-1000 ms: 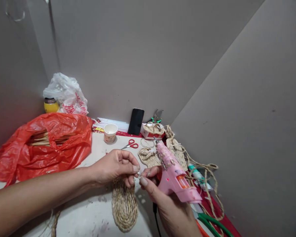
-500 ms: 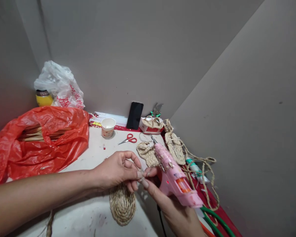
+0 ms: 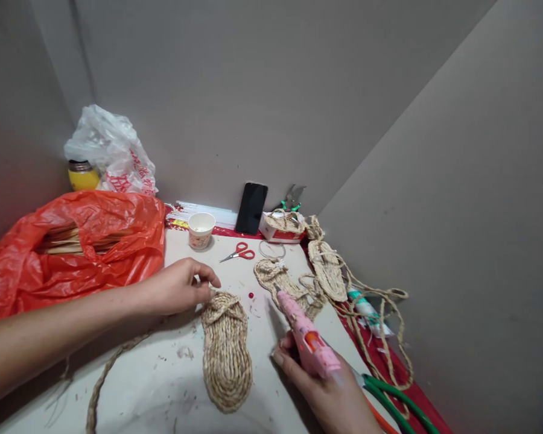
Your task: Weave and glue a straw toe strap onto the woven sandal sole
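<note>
A small woven straw slipper (image 3: 227,361) lies flat on the white table, its crossed strap at the far end. My left hand (image 3: 185,289) is beside the slipper's upper left edge. Its index finger and thumb are bent and apart, the thumb at or close to the straw; the other fingers are partly hidden. In my right hand (image 3: 314,380) is a pink hot glue gun (image 3: 305,331), nozzle pointing away from me. Beyond the nozzle lie another woven slipper (image 3: 271,274) and loose straw cord. A small red bead (image 3: 251,295) rests between the two slippers.
Red-handled scissors (image 3: 239,252), a paper cup (image 3: 201,230) and a phone (image 3: 252,208) are towards the back. An orange-red plastic bag (image 3: 131,235) bulges at left. Braided cord (image 3: 393,337) and green handles (image 3: 384,398) lie at right. Grey walls enclose the table.
My hands have parted: the left moved left to the slipper's far end, the right moved down and right with the glue gun. The slipper's strap and the red bead are now uncovered.
</note>
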`<state>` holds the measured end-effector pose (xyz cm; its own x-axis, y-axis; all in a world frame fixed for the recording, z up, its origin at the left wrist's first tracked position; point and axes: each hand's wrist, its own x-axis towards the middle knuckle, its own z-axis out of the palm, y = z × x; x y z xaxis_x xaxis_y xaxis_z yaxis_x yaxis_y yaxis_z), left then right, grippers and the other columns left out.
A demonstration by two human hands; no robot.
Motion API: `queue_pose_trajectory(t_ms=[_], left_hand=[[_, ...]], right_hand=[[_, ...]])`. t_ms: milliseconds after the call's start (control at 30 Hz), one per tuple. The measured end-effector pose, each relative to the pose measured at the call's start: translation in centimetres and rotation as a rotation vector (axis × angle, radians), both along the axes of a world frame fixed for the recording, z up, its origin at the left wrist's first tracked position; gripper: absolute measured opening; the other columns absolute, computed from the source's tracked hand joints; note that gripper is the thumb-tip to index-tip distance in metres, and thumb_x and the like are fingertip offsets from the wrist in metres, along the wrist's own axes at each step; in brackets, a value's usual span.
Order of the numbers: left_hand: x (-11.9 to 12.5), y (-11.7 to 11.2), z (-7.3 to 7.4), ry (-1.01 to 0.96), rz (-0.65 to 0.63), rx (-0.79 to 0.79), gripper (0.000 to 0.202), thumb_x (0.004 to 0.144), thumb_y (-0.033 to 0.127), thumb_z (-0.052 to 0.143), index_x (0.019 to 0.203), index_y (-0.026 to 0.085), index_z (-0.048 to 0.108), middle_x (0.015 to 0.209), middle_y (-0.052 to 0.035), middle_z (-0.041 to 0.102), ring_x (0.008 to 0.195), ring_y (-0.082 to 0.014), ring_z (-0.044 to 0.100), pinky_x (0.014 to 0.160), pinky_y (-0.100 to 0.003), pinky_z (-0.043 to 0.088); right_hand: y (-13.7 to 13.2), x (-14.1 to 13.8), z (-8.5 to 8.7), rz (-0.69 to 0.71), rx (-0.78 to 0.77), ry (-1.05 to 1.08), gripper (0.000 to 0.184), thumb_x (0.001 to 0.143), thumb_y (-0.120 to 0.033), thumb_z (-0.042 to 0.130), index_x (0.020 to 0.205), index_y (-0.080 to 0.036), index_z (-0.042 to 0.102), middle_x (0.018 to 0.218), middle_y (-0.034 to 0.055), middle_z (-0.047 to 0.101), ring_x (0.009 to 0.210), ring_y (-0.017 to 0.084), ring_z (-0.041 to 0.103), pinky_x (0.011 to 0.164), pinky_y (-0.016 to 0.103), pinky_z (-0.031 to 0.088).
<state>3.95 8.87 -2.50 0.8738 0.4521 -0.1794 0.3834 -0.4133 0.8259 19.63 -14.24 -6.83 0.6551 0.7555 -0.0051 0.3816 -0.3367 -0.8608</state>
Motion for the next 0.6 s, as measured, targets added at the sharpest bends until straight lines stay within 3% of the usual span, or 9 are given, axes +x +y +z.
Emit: queue_pose_trajectory(t_ms=[133,233,333,433,600], left_hand=[[0.3,0.2,-0.5,0.004,-0.193,0.08,0.028,0.076,0.021,0.057,0.1,0.017,0.071,0.094,-0.0049,0.068,0.082,-0.0168,0.06,0.073,-0.026,0.044],[0.7,0.3,-0.3,0.01,-0.268,0.12,0.027,0.076,0.017,0.054,0.097,0.017,0.071,0.097,-0.0054,0.067,0.085,-0.0166,0.06,0.077,-0.026,0.044],[0.7,0.4,-0.1,0.073,-0.312,0.077,0.019,0.077,0.018,0.053,0.087,0.016,0.068,0.082,-0.0017,0.065,0.069,-0.0127,0.056,0.066,-0.023,0.042],[0.7,0.4,0.1,0.145,-0.319,-0.078,0.012,0.078,0.021,0.052,0.083,0.018,0.063,0.059,0.004,0.054,0.05,-0.0087,0.045,0.051,-0.02,0.035],[0.9,-0.1,0.2,0.194,-0.273,-0.286,0.004,0.079,0.023,0.05,0.081,0.021,0.053,0.044,0.0074,0.043,0.039,-0.0087,0.035,0.042,-0.021,0.026]], right_hand=[[-0.2,0.0,-0.3,0.029,-0.015,-0.101,0.021,0.075,-0.041,0.064,0.077,-0.02,0.064,0.072,0.002,0.067,0.067,0.021,0.063,0.066,0.028,0.051],[-0.4,0.3,-0.1,0.107,-0.079,-0.189,0.022,0.078,-0.04,0.061,0.085,-0.019,0.063,0.077,0.0043,0.069,0.07,0.022,0.064,0.069,0.029,0.051],[-0.7,0.7,-0.2,0.139,-0.121,-0.228,0.024,0.08,-0.039,0.059,0.09,-0.017,0.062,0.08,0.0063,0.069,0.072,0.022,0.064,0.069,0.03,0.052],[-1.0,0.9,-0.2,0.136,-0.139,-0.22,0.026,0.081,-0.04,0.058,0.092,-0.016,0.062,0.079,0.0066,0.07,0.07,0.022,0.065,0.069,0.03,0.052],[-1.1,0.8,0.5,0.155,-0.161,-0.216,0.027,0.08,-0.039,0.057,0.091,-0.016,0.065,0.076,0.0061,0.071,0.067,0.022,0.064,0.067,0.03,0.053]])
